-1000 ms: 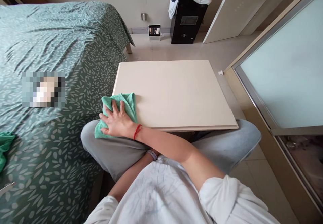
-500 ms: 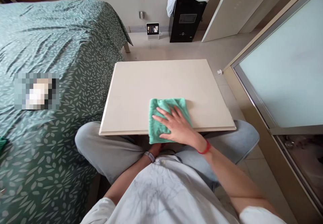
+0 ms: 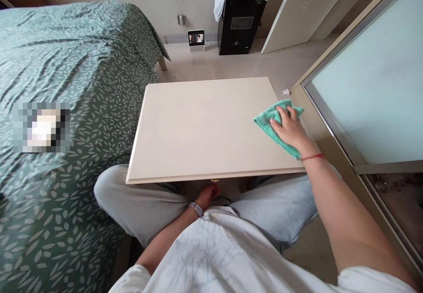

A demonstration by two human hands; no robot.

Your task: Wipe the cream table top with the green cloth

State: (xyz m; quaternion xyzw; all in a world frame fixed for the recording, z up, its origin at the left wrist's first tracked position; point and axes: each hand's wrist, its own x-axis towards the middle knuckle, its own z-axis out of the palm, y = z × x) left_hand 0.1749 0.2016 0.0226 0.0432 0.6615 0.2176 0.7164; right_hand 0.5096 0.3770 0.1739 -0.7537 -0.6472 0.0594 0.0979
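A small cream-topped table (image 3: 198, 130) stands in front of me, over my crossed legs. Toward its right edge my right hand (image 3: 291, 127) presses on a green cloth (image 3: 269, 119), its fingers bent and gripping the fabric. Part of the cloth is bunched, and one corner reaches past the tabletop's side. My left hand (image 3: 209, 194) rests low between my legs, just below the table's front edge, with its fingers curled in and no object visible in them. A small brass-coloured catch (image 3: 214, 180) shows under that edge, close to the left hand.
At left is a bed (image 3: 99, 86) with a green leaf-patterned sheet and a blurred-out item. By the far wall stand a small screen device (image 3: 196, 39) and a black cabinet (image 3: 240, 24) with clothes on top. A frosted sliding door (image 3: 370, 77) borders the right side.
My right hand has carried the green cloth from the table's front middle to its right edge, and the cloth is now more bunched. My left hand stays low, now less covered.
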